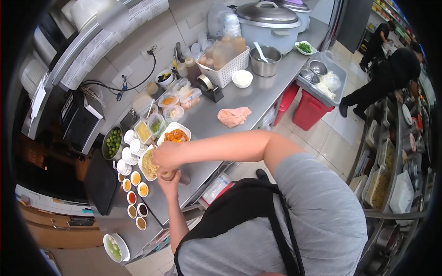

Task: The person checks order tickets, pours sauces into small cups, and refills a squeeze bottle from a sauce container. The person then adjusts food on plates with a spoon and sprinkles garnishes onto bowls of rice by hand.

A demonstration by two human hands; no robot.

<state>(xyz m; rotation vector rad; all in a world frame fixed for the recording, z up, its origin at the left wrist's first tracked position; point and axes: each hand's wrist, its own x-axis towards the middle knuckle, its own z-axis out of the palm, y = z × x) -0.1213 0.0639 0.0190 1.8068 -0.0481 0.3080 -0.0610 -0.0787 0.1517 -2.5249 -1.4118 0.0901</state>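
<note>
Btl. (184,178) gripped in L hand (168,182), R hand (166,155) state can't be told; sauce cups (143,189) may be tipped if btl. is swung.

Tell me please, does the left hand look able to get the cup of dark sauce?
Probably yes: only bare counter separates the left hand from the cup of dark sauce, though the hand seems busy holding a bottle.

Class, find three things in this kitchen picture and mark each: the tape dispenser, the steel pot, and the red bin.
Tape dispenser (215,95): head view, its black base.
Steel pot (265,69): head view, its outer wall.
Red bin (309,114): head view, its side.
</note>
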